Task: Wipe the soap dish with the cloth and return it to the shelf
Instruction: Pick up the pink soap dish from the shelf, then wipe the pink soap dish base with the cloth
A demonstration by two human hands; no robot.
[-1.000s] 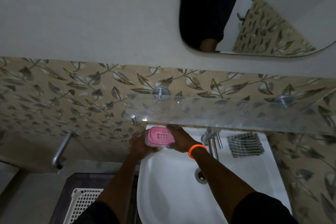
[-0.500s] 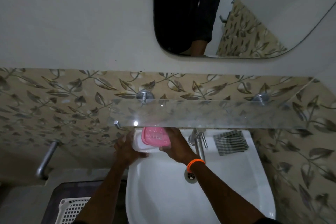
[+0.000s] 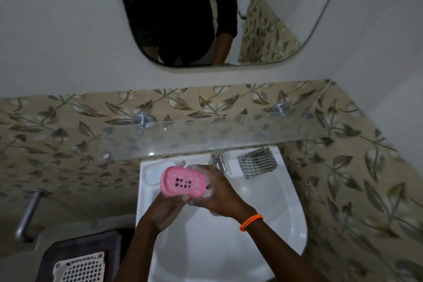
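A pink soap dish (image 3: 180,181) with drain slots is held above the white sink (image 3: 263,231), just below the glass shelf (image 3: 229,135). My left hand (image 3: 163,209) grips it from below. My right hand (image 3: 218,192), with an orange band at the wrist, grips its right end, where a clear part of the dish shows. A folded checked cloth (image 3: 257,162) lies on the sink's back right ledge, apart from both hands.
A chrome tap (image 3: 218,160) stands at the sink's back, between the dish and the cloth. A mirror (image 3: 274,18) hangs above. A metal bar (image 3: 28,214) sticks out at the left. A white perforated basket (image 3: 80,269) sits bottom left.
Both hands have drawn the soap dish down and away from under the shelf, and it now tilts toward me. My view has tipped down and shifted.
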